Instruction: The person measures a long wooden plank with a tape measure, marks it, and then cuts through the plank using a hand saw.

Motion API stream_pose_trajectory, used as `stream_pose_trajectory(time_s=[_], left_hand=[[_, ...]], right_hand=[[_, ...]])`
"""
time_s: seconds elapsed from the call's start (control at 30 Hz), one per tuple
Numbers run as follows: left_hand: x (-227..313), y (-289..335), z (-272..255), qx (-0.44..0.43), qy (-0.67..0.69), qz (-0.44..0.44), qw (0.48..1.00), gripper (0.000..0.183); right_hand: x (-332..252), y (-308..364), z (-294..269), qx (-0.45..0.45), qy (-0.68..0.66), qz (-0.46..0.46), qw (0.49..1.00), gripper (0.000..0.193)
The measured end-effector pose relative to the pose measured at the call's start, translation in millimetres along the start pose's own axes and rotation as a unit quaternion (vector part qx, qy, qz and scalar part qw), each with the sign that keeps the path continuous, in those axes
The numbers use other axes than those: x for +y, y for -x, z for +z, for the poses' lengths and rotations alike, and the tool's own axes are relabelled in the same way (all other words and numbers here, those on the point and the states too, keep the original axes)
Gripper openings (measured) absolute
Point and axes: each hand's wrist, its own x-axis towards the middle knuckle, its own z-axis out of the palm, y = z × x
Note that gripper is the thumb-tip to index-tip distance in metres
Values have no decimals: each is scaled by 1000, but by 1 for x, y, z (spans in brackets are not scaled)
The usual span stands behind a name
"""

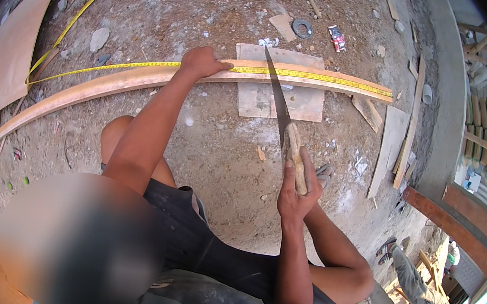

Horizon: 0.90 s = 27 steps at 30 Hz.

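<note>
A long, pale wooden batten (112, 79) lies across the dirt ground in front of the person, running from the lower left to the right; its curve is probably the lens. A yellow measuring tape (301, 75) is laid along its right part. The batten looks light for its length, stiff over short spans but likely to flex or roll if lifted at one end; its bare surface should give good friction, with some risk of splinters. A hold over both long edges, close to the supported part, seems steadiest.

The left hand (201, 63) does this: it is curled down over the batten, thumb stretched rightward by the tape; its far fingertips are hidden. The right hand (299, 189) is closed around the wooden handle of a handsaw (280, 102), whose blade crosses over batten and tape, tip pointing away. Whether the teeth touch the wood, I cannot tell. The handle is the place to hold it; the thin blade may bend.

Beneath the crossing lies a flat scrap board (310, 107). Beyond it are a dark ring (294, 32) and a red-and-white packet (336, 38). A plywood sheet (9, 56) lies at the left, narrow wooden strips (410, 124) at the right, and another person (421, 289) is at the lower right.
</note>
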Motion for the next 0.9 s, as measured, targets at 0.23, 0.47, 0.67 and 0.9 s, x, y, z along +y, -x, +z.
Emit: stream_pose_trajectory(time_s=[0.23,0.47,0.67,0.9], left_hand=[[81,-17,45,-14,-6,62,998,74],[-43,-48,65,51,62,84,993,69],[-15,-41,63,116,-15,174,978,68],[-3,-17,53,171,-5,182,968,66]], right_hand=[[19,-9,-71,52,-37,52,997,42],[2,-26,-34,-47,-119,74,989,44],[-15,-32,-51,-2,-123,52,991,43],[-41,-71,-53,-22,-109,47,993,34]])
